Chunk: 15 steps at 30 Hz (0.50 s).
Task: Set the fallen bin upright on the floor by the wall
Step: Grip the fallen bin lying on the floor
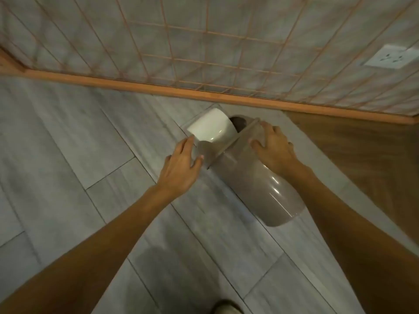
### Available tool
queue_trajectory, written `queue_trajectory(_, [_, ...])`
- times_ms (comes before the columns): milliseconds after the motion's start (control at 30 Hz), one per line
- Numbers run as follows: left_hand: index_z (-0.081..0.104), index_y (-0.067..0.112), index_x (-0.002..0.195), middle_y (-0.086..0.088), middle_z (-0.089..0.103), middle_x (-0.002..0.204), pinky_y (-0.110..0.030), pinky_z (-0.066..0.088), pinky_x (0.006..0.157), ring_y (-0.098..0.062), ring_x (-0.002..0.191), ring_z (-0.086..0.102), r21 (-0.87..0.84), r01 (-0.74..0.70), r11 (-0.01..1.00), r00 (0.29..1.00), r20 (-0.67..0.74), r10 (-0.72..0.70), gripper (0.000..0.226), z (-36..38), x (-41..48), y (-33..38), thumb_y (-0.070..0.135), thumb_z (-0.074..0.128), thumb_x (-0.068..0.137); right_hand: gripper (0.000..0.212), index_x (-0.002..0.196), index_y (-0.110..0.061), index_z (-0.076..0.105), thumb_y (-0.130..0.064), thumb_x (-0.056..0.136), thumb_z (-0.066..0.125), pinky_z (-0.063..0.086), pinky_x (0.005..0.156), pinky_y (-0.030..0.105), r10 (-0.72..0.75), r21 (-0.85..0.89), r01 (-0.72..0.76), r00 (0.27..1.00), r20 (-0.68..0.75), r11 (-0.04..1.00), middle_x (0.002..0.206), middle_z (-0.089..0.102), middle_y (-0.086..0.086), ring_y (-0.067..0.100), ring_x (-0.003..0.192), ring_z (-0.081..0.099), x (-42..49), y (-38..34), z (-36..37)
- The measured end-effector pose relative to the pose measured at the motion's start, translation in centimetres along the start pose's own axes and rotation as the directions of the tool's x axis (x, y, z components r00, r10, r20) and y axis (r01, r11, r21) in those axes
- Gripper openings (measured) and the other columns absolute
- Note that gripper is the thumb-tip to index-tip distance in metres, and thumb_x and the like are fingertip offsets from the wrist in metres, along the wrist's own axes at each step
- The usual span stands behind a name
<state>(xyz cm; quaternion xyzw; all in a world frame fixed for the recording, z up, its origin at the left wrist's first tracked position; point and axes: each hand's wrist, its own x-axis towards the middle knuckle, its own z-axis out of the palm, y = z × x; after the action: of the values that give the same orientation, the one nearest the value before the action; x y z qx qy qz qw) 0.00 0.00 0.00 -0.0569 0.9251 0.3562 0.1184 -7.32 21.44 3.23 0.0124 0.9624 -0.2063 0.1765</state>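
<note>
While bin (258, 177) lies sideways near wall (204, 30): left hand (181, 164), right hand (272, 148) clasp lid end; pivot on base, lift evenly.

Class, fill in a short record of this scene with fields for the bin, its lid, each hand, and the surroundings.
bin: taupe bin lying on its side on the floor, lid end toward the wall
lid: white swing flap, dark opening beside it
left hand: left hand on the lid rim, fingers spread
right hand: right hand on the opposite side of the rim
surroundings: orange skirting along the wall; wall socket at right
task state: not yet upright
</note>
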Motion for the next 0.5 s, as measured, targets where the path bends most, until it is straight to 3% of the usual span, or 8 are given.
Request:
queue_trajectory(133, [0.018,0.008,0.153,-0.014,0.023,0.159,-0.032,0.023,0.115,-0.026,0.145,0.027,-0.257,0.202,0.945,0.979,0.030,-0.201,0.062,3.1,2.4,-1.2,0.037,0.038,0.102,0.068,0.148,-0.020,0.026,-0.054,0.092,0.045,0.025,0.108,0.056,-0.026,0.074,0.031,0.997,-0.068,0.997,0.149,0.036,0.017,0.041,0.133,0.036,2.9,1.0,1.9])
queue_trajectory(233, [0.022,0.009,0.152,-0.014,0.030,0.157,-0.036,0.029,0.112,-0.029,0.142,0.032,-0.420,0.367,0.830,0.930,0.146,-0.338,0.063,5.1,4.5,-1.8,0.045,0.035,0.102,0.076,0.150,-0.021,0.023,-0.060,0.088,0.043,0.025,0.112,0.057,-0.004,0.188,0.027,0.992,-0.124,0.982,0.153,0.033,0.014,0.038,0.139,0.031,5.5,1.5,3.0])
queue_trajectory(333, [0.026,0.008,0.150,-0.014,0.035,0.153,-0.042,0.038,0.108,-0.031,0.134,0.042,-0.545,0.528,0.651,0.848,0.371,-0.377,0.071,6.3,5.6,-2.6,0.055,0.034,0.098,0.081,0.150,-0.019,0.021,-0.063,0.087,0.043,0.026,0.112,0.055,0.038,0.248,-0.007,0.992,-0.121,0.969,0.152,0.035,0.014,0.036,0.139,0.032,7.4,1.6,3.8])
queue_trajectory(500, [0.010,0.007,0.154,-0.024,0.024,0.157,-0.043,0.037,0.113,-0.036,0.135,0.044,-0.639,0.686,0.347,0.727,0.603,-0.329,0.088,7.7,5.9,-3.1,0.063,0.038,0.092,0.072,0.143,-0.014,0.031,-0.054,0.088,0.054,0.044,0.099,0.044,0.106,0.385,-0.079,0.993,-0.047,0.919,0.139,0.048,0.012,0.034,0.126,0.046,8.6,1.8,5.1])
